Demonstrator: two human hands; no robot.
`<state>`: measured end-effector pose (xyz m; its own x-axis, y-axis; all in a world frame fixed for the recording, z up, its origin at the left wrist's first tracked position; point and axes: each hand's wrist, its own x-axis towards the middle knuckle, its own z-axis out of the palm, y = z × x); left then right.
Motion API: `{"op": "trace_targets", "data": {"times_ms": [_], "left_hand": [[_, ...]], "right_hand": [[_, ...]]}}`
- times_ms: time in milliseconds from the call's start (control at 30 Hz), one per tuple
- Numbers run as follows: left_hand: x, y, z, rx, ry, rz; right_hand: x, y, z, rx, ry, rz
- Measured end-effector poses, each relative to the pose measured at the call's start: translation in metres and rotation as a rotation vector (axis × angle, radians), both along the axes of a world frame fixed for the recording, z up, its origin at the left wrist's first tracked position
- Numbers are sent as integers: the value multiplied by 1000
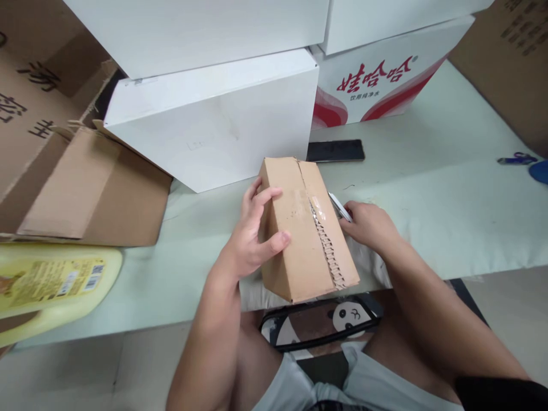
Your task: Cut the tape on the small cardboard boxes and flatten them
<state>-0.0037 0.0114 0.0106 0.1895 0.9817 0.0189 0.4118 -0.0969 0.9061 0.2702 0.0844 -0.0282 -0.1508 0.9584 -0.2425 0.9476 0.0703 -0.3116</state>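
A small brown cardboard box [295,228] sits tilted near the table's front edge, right in front of me. Its top seam has a ragged, saw-toothed edge, with clear tape [319,208] partway along. My left hand [259,228] grips the box from the left, thumb and a fingertip on the top face and the other fingers down the side. On the far side of the seam, my right hand [368,222] is closed around a slim white knife-like tool [340,206] beside the box's right side. The box hides part of that tool.
Behind the box stand large white cartons [214,125], one with red print [372,85]. A black phone [336,150] lies before them. An open brown carton [124,194] and a yellow jug [60,279] are at left. Small purple-handled scissors [516,159] lie at right on the pale table [454,211].
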Motion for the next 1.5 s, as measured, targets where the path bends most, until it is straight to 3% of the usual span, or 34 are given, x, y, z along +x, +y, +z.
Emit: {"op": "trace_targets", "data": {"times_ms": [100, 267, 400, 567, 633, 733, 867, 1500], "left_hand": [[0, 0, 0, 4, 2, 4], [-1, 0, 0, 20, 11, 1], [0, 0, -1, 25, 22, 6], [1, -1, 0, 37, 40, 8], [1, -1, 0, 52, 59, 3], [3, -2, 2, 62, 69, -7], [9, -4, 4, 83, 71, -3], [12, -5, 4, 122, 96, -1]], "right_hand": [[3, -1, 7, 67, 107, -53], [5, -12, 16, 125, 895, -137], [1, -21, 25, 146, 1166, -145], [6, -23, 38, 25, 1480, -1], [7, -25, 39, 47, 1511, 27], [5, -31, 36, 203, 1443, 38], [-1, -40, 33, 322, 1394, -45], [-2, -53, 38, 227, 1249, -46]]}}
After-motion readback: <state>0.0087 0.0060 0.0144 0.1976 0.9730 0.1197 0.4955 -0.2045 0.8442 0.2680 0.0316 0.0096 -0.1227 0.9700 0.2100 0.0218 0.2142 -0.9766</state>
